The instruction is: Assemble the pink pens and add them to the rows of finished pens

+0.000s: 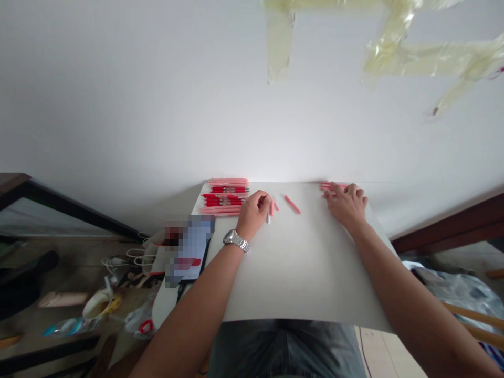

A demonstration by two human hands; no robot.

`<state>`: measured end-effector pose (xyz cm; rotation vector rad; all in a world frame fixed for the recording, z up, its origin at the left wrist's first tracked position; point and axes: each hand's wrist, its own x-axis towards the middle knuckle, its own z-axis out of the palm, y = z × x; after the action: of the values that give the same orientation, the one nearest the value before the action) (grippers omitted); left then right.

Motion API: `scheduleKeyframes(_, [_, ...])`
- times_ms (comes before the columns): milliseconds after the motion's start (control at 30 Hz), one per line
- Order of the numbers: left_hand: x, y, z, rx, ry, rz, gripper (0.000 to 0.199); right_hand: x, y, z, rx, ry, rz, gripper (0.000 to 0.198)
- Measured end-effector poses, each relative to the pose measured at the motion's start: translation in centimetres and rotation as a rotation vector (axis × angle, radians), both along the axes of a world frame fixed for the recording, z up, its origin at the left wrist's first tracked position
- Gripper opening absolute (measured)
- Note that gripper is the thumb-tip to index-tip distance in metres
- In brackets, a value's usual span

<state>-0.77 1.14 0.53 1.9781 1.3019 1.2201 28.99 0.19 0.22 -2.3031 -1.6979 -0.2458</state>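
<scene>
My left hand (pixel 255 211), with a metal watch on its wrist, is over the table just right of the pen rows. Its fingers are curled in a pinch; a small whitish piece (pixel 268 217) shows below the fingertips, but I cannot tell whether it is held. Short pink pen parts (pixel 272 208) lie right beside these fingers. Another pink pen barrel (pixel 292 204) lies alone between the hands. Toward the back right, my right hand (pixel 347 203) rests with fingers spread on a small group of pink pen parts (pixel 326 186), partly covering them.
Rows of pink pen barrels (pixel 228 181) and red pens (pixel 224 200) lie at the table's back left. A tablet-like screen (pixel 192 252), partly blurred, sits at the left edge. The white table (pixel 299 278) meets a wall (pixel 157 105) with yellowed tape. Cables and a cup clutter the lower left.
</scene>
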Motion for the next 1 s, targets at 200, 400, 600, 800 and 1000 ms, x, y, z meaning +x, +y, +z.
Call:
scheduleKeyframes(200, [-0.2, 0.1, -0.2, -0.001, -0.003, -0.001, 0.015, 0.7, 0.2, -0.2, 0.039, 0.033, 0.021, 0.058])
scheduleKeyframes(400, [-0.3, 0.2, -0.4, 0.008, -0.006, -0.010, 0.015, 1.5, 0.1, -0.3, 0.077, 0.069, 0.027, 0.053])
scheduleKeyframes(600, [-0.3, 0.2, -0.5, 0.011, -0.004, 0.002, 0.015, 2.3, -0.1, -0.4, 0.187, 0.073, 0.078, 0.045])
scheduleKeyframes(800, [-0.3, 0.3, -0.5, 0.004, -0.013, -0.003, 0.014, 3.2, 0.0, -0.7, 0.171, 0.075, 0.076, 0.044])
scheduleKeyframes(1000, [-0.2, 0.3, -0.3, 0.007, -0.009, 0.002, 0.015, 5.5, 0.7, -1.2, 0.262, 0.030, 0.209, 0.039])
